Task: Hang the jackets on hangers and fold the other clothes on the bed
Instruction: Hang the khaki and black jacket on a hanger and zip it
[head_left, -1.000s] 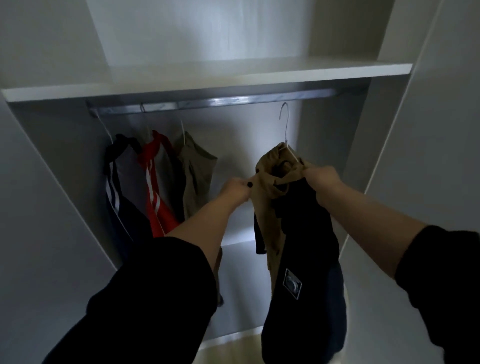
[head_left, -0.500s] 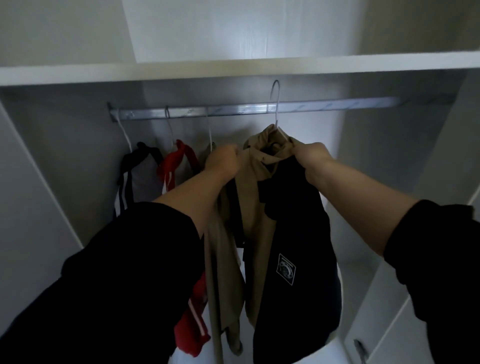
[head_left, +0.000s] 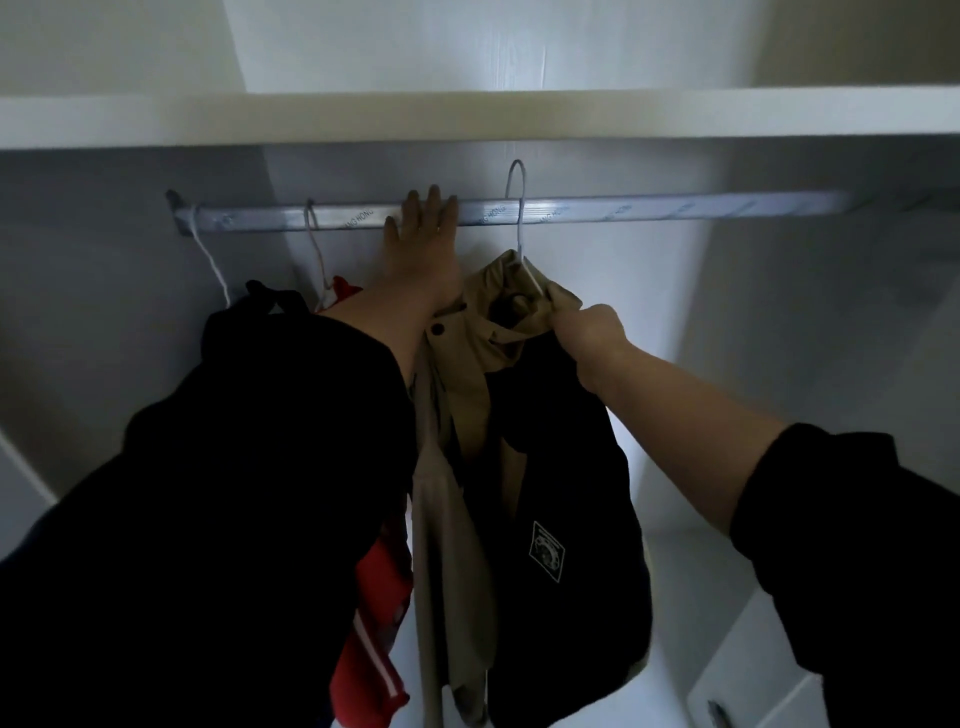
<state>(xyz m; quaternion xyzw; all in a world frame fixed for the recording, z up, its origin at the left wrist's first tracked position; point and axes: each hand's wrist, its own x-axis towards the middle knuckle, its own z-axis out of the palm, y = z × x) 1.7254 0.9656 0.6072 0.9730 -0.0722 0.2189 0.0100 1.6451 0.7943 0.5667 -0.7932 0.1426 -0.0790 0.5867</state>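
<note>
- The left hand (head_left: 423, 244) reaches up with a dark sleeve (head_left: 234, 493) behind it. Its fingers (head_left: 432, 200) are straight and released, their tips laid against the metal rail (head_left: 649, 209) left of its middle.
- The right hand (head_left: 592, 332) is clenched, grasping the collar of the tan and dark jacket (head_left: 561, 493) just below the rail's middle.
- This jacket hangs from a white wire hanger (head_left: 518, 208). The hook rises above the rail's top edge; whether it sits on the rail cannot be told.
- A pale patch (head_left: 546, 551) shows on the jacket's dark front.
- Toward the rail's left end, two more wire hangers (head_left: 313, 244) hang from it, carrying a red jacket (head_left: 371, 649) and a black jacket (head_left: 270, 304).
- A beige garment (head_left: 441, 545) hangs between the red jacket and the held one, touching both.
- A white shelf (head_left: 519, 117) runs across just above the rail.
</note>
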